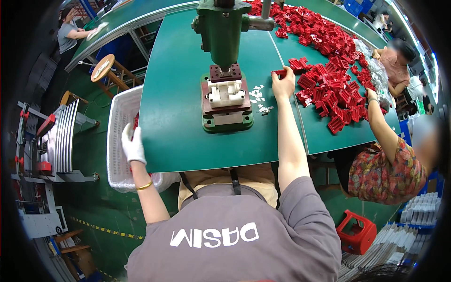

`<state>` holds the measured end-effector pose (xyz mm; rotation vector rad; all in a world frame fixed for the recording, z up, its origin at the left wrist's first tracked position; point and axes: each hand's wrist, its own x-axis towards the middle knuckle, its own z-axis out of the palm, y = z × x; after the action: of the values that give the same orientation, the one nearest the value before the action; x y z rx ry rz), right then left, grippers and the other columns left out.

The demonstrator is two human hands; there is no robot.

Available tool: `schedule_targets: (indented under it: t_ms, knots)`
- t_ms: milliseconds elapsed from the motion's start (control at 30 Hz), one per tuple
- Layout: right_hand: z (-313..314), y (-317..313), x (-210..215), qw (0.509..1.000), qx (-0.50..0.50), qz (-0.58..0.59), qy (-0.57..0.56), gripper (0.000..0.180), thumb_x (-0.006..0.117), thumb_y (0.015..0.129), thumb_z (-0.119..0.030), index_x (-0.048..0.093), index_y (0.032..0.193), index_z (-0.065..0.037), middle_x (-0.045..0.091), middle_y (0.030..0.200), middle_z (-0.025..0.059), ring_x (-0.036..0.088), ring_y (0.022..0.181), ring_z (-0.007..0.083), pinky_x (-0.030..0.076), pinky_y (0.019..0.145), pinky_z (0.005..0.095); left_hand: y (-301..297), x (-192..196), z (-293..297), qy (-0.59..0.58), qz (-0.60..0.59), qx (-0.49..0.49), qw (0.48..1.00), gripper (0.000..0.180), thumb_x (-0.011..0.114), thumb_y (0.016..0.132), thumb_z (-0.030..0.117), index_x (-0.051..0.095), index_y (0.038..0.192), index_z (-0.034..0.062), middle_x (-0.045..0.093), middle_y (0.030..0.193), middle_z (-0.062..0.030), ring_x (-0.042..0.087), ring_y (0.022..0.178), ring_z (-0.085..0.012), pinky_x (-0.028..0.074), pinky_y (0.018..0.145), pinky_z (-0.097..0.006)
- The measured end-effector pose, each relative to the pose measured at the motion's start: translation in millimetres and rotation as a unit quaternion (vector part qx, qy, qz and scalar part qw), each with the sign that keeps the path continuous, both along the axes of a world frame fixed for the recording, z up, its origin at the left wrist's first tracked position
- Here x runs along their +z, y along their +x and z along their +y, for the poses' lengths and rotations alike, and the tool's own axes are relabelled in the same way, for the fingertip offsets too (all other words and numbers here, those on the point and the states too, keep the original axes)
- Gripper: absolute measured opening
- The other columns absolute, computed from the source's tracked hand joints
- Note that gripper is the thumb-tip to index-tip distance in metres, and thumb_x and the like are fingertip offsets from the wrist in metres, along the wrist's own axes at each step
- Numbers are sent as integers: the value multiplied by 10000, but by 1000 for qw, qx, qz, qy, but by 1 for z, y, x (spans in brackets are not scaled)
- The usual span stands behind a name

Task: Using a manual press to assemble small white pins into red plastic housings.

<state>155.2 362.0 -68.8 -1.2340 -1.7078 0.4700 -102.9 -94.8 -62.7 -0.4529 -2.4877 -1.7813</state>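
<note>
My right hand [284, 85], bare, pinches a red plastic part [280, 73] above the green table, to the right of the press. On the left, my left hand [133, 144] wears a white glove and hangs over the white basket [114, 141] beside the table edge. Its fingers are stretched, with the thumb apart. Some red shows inside the basket close to those fingers. Between my hands stands a green hand press [220, 35]. Beneath its ram, a white fixture [226, 94] sits on a dark red block. Small white pieces [257, 94] lie scattered right of this fixture.
A large heap of red plastic parts [329, 89] covers the right side of the table [181, 108]. A co-worker's hand [372, 95] reaches into it. Another person sits farther back, near clear plastic bags [379, 77]. A wooden stool [104, 66] and red stool [357, 232] stand on the floor.
</note>
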Motion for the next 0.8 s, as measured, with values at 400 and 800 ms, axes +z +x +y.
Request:
schedule_targets:
  t_ms: [400, 800]
  knots:
    - [-165, 38, 50, 654, 521, 449, -315, 622, 605, 756, 78, 448, 1342, -54, 509, 1368, 141, 522, 1234, 242, 440, 1041, 382, 148, 88, 156, -5, -88, -488, 868, 766, 795, 742, 239, 427, 1383, 38, 500, 1314, -158, 528, 1207, -278, 451, 1018, -382]
    - [-185, 29, 49, 689, 509, 396, -329, 681, 604, 791, 41, 385, 1429, -48, 495, 1379, 118, 537, 1203, 210, 438, 1012, 341, 133, 85, 161, -24, -33, -471, 881, 743, 828, 691, 190, 484, 1329, 29, 577, 1244, -110, 576, 1115, -213, 460, 979, -333]
